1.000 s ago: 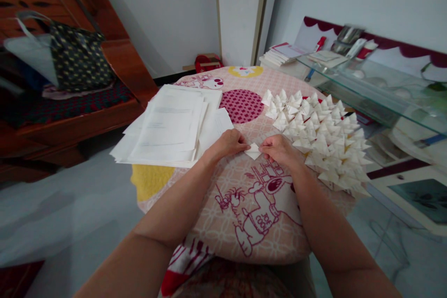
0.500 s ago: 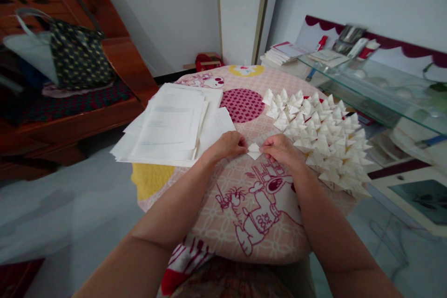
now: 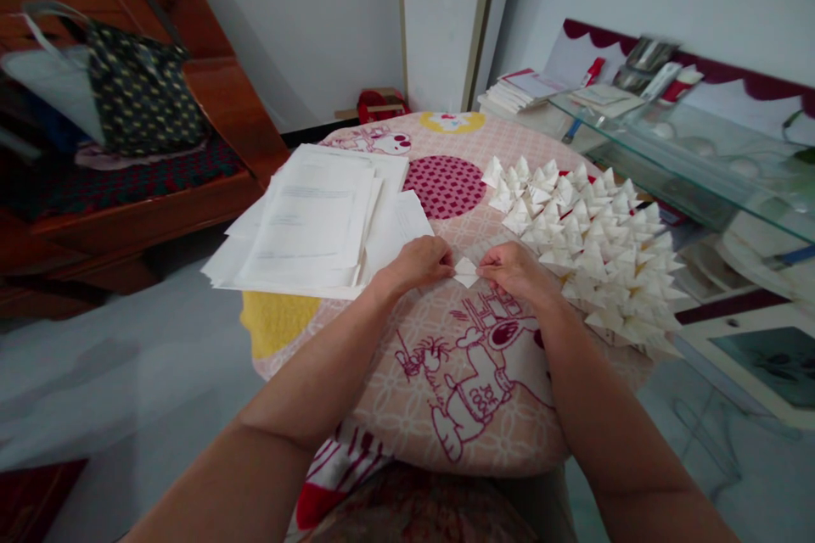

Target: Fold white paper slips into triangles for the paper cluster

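A small folded piece of white paper (image 3: 465, 272) lies between my two hands, low over the patterned tablecloth (image 3: 407, 373). My left hand (image 3: 425, 261) pinches its left side, fingers closed. On its right side, my right hand (image 3: 509, 266) grips it between thumb and fingers. To the right stand many pointed folded paper pieces (image 3: 586, 229), set close together in rows. A stack of loose paper sheets (image 3: 306, 221) with faint print lies to the left of my hands.
A glass shelf (image 3: 688, 161) with cups and other items stands right of the table, near a stack of booklets (image 3: 519, 93). On the left, a wooden bench (image 3: 235, 119) holds a dotted dark bag (image 3: 137, 89). A red object (image 3: 382, 104) sits by the wall.
The camera view has shifted slightly. Both hands keep their hold on the folded paper, with hardly any visible movement of the fingers.
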### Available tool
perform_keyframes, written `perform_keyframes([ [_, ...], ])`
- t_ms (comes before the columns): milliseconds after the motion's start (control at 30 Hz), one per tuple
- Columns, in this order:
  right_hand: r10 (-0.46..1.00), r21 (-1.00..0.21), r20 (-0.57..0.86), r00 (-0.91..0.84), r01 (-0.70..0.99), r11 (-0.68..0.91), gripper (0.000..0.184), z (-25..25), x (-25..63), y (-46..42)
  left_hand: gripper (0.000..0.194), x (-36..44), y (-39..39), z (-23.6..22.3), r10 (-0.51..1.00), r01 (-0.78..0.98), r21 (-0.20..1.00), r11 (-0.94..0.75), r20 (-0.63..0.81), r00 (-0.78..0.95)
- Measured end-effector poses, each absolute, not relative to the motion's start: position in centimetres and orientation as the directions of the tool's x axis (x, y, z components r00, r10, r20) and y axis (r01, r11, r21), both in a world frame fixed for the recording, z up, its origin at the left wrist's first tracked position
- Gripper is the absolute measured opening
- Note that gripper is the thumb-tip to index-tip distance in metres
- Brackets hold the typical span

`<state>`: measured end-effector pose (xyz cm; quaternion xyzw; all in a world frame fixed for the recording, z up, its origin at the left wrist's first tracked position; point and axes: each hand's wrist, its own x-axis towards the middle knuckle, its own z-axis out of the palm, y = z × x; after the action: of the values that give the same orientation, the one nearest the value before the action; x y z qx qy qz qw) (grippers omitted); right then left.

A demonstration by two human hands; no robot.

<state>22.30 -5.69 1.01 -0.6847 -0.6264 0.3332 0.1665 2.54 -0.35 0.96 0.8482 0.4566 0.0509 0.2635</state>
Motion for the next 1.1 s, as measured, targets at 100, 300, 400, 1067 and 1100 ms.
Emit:
perform_keyframes([
  [100,0.971,-0.575,-0.238,-0.010,0.808,-0.133,0.021,1.3,22.1,-5.7,0.009,2.6,-0.3,1.0,0.808,0.773,0.444,-0.453,-0.161,0.566],
  [300,0.966,-0.507,-0.259,0.011,0.849,-0.146,0.018,1.7,21.8,-5.5,0.023,2.5,-0.2,1.1,0.791,0.786,0.374,-0.492,-0.186,0.583],
  [400,0.970,-0.471,-0.240,0.031,0.870,-0.144,0.015,1.5,21.6,-5.4,0.027,2.7,-0.5,1.2,0.806,0.812,0.322,-0.486,-0.194,0.559],
  [1067,0.984,-0.357,-0.173,0.045,0.928,-0.106,0.018,0.2,21.5,-4.5,0.018,3.0,0.7,0.4,0.828,0.794,0.435,-0.425,-0.168,0.535],
  [1100,0.983,-0.355,-0.177,0.052,0.928,-0.112,0.017,0.2,21.5,-4.5,0.017,2.9,0.8,0.3,0.832,0.793,0.443,-0.419,-0.163,0.531],
])
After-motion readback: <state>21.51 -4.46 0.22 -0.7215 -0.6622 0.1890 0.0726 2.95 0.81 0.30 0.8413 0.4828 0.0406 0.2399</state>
